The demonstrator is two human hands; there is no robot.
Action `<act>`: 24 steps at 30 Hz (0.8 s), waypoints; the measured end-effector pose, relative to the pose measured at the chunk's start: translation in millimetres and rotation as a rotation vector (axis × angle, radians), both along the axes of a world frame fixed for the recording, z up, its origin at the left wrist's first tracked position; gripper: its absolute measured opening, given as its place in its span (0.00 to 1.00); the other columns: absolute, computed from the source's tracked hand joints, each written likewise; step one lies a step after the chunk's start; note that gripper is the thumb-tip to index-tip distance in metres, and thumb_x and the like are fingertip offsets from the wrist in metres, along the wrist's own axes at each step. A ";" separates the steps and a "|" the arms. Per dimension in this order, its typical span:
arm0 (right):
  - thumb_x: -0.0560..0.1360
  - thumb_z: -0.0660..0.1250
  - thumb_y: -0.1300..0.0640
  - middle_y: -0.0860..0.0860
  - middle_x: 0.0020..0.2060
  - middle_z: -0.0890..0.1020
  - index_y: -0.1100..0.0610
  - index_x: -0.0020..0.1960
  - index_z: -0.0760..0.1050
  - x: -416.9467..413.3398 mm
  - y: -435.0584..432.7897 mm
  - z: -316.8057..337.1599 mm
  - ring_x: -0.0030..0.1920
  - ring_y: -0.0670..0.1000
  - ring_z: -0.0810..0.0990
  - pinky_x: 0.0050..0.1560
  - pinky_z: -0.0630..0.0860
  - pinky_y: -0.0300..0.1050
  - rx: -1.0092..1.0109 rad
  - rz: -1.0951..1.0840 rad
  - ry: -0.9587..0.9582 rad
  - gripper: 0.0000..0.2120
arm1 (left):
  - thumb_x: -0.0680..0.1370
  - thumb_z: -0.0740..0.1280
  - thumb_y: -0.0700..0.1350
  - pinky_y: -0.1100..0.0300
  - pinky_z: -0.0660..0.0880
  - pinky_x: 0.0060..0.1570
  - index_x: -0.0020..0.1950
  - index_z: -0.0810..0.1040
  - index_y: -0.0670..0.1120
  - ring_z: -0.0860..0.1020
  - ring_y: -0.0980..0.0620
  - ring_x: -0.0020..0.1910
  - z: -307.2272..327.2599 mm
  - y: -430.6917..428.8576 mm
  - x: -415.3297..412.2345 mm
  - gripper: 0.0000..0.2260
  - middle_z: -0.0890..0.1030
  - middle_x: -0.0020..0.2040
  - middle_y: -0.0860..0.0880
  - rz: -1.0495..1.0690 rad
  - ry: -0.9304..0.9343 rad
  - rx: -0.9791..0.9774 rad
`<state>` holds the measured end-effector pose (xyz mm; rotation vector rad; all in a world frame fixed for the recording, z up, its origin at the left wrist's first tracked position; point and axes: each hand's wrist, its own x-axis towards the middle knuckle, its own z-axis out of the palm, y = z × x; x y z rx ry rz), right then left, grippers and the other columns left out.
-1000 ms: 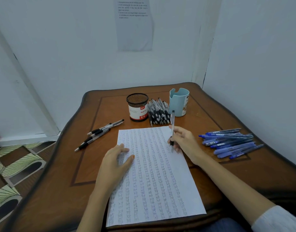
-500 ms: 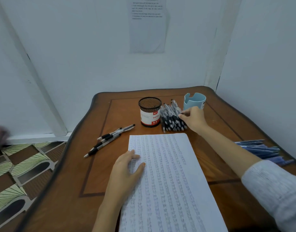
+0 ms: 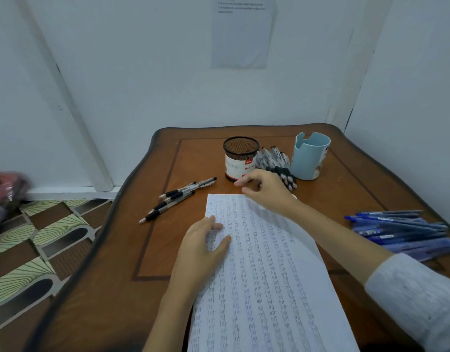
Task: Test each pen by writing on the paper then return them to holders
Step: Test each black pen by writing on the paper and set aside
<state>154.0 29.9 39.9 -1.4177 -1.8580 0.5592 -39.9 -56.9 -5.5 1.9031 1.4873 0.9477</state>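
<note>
A white paper filled with columns of pen marks lies on the wooden table. My left hand rests flat on its left edge. My right hand hovers over the paper's top edge, just in front of the black mesh holder, with its fingers loosely stretched leftward and no pen in it. A pile of black-grip pens lies between the mesh holder and the light blue holder. Several more black pens lie left of the paper.
A heap of blue pens lies at the table's right side, beyond my right forearm. White walls close in behind and to the right. Patterned floor tiles and a pink bag show at the left.
My right hand stopped writing, carried its pen to the pile between the holders, let it go, and has moved left in front of the mesh holder. My left hand stayed on the paper.
</note>
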 end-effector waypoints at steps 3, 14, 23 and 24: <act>0.75 0.68 0.65 0.50 0.57 0.80 0.57 0.61 0.79 -22.1 14.8 -9.9 0.46 0.47 0.77 0.45 0.72 0.28 -0.003 0.094 -0.035 0.15 | 0.76 0.69 0.51 0.64 0.63 0.66 0.58 0.77 0.54 0.65 0.63 0.68 -0.7 0.3 1.4 0.11 0.71 0.65 0.60 0.003 0.003 0.009; 0.79 0.64 0.58 0.51 0.57 0.74 0.57 0.67 0.73 -55.5 55.1 -28.5 0.59 0.51 0.70 0.59 0.72 0.49 0.064 0.124 -0.410 0.16 | 0.76 0.69 0.52 0.65 0.62 0.66 0.58 0.78 0.53 0.65 0.62 0.70 -4.1 2.8 -0.5 0.12 0.72 0.68 0.57 0.007 0.036 0.033; 0.75 0.71 0.57 0.47 0.43 0.79 0.57 0.53 0.81 -40.4 31.6 -10.9 0.41 0.42 0.74 0.41 0.71 0.32 0.085 0.122 -0.094 0.08 | 0.76 0.69 0.51 0.67 0.61 0.62 0.59 0.78 0.51 0.66 0.62 0.68 -5.5 3.9 -0.6 0.12 0.72 0.68 0.57 0.002 0.029 0.048; 0.75 0.71 0.58 0.48 0.42 0.81 0.57 0.53 0.82 -38.0 25.7 -5.0 0.39 0.41 0.75 0.40 0.72 0.30 0.044 0.123 0.036 0.08 | 0.76 0.70 0.51 0.67 0.61 0.62 0.59 0.78 0.51 0.66 0.62 0.68 -5.6 4.1 -0.7 0.12 0.72 0.68 0.57 0.004 0.028 0.045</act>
